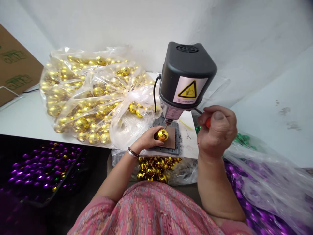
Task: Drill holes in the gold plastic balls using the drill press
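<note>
Drill press (187,70) at tabletop's (24,117) front right edge; yellow triangle warning label (189,90), small print unreadable. Left hand (146,138) pinches gold ball (162,134) under the bit. Right hand (216,132) fisted round red-knobbed lever (208,122). Bag of gold balls (93,98) crowds left; cardboard box (14,68), green print illegible.

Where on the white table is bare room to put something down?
The white table is bare at left, between the cardboard box and the bag of gold balls. Right of the drill base, only a narrow strip. Crowded around the left hand and gold ball.
</note>
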The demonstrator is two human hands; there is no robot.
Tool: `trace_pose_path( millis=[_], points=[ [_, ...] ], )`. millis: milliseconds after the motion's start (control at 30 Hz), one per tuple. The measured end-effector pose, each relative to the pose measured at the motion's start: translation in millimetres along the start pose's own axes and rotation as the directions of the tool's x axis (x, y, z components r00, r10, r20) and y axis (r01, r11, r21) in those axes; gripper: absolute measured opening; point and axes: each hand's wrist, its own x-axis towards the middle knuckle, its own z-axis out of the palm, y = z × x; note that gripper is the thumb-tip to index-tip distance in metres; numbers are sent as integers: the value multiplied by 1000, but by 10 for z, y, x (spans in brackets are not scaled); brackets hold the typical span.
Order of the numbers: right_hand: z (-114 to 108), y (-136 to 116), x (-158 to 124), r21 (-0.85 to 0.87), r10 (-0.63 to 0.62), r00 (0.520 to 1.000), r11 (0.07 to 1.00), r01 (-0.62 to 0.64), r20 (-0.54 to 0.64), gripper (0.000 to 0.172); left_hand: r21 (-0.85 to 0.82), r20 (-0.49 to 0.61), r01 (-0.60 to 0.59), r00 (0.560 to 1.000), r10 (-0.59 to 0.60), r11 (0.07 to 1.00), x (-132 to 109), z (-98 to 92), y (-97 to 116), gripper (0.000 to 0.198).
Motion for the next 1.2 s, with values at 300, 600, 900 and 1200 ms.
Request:
trace_pose_path(
  millis=[300,600,900,1200],
  points=[
    [-14,75,-59,23,3,999,1000,-2,-41,27,-141,-401,248,871,-284,958,-76,-550,-314,36],
    [-45,62,-90,6,-19,1000,1000,19,-4,26,185,-535,460,789,-303,868,575,-595,-600,53],
    [-49,81,-109,35,-8,1000,999,8,0,25,-204,-419,292,836,-353,934,-43,-532,-285,59],
    [-31,73,-112,2,-25,1000,1000,25,2,26,-829,178,210,978,-112,518,-439,-121,-39,69]
  ],
)
